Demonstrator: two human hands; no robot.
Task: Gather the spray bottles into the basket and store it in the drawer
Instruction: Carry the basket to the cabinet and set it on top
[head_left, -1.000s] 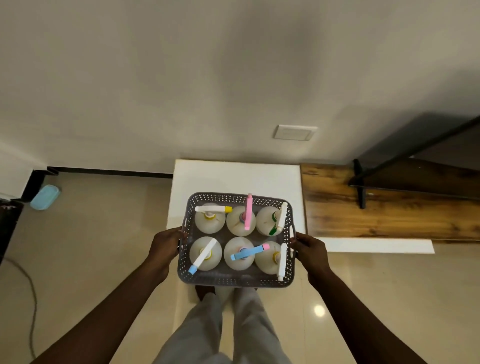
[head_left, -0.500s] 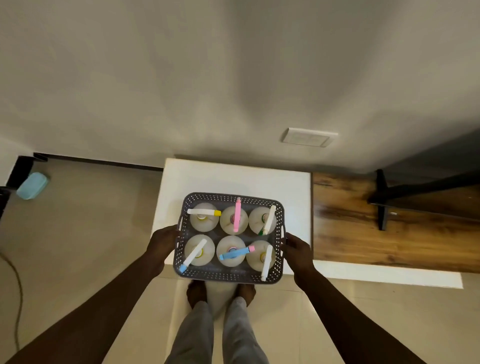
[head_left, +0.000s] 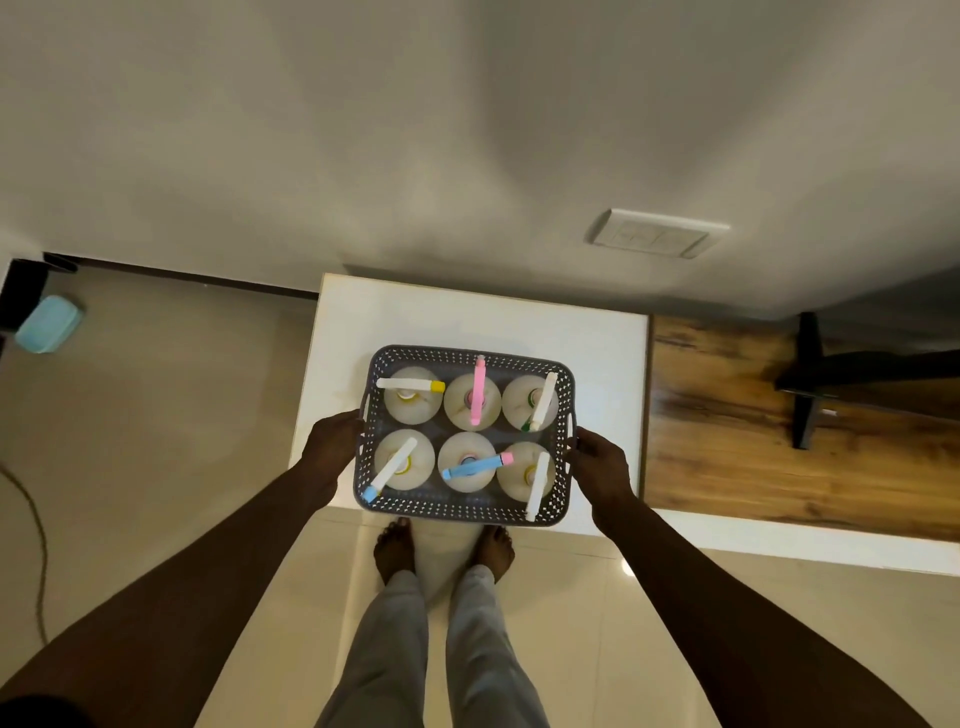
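Observation:
A grey perforated basket (head_left: 457, 512) hangs over the front part of a white cabinet top (head_left: 467, 317), carried between my two hands. Inside stand several white spray bottles (head_left: 470, 400) in two rows, their nozzles white, pink, blue, yellow-tipped and green-tipped. My left hand (head_left: 332, 449) grips the basket's left handle side. My right hand (head_left: 597, 460) grips the right handle side. No drawer shows from this angle; the cabinet's front is hidden below its top.
A wooden shelf top (head_left: 779, 431) with a black bracket (head_left: 808, 379) adjoins the cabinet on the right. A wall switch plate (head_left: 657, 239) sits above. My bare feet (head_left: 444, 551) stand on the tiled floor. A light blue object (head_left: 49, 325) and a cable (head_left: 31, 519) lie at left.
The basket has come back toward me, from over the cabinet's middle to its front edge. The view has tipped down and my feet now show below the basket.

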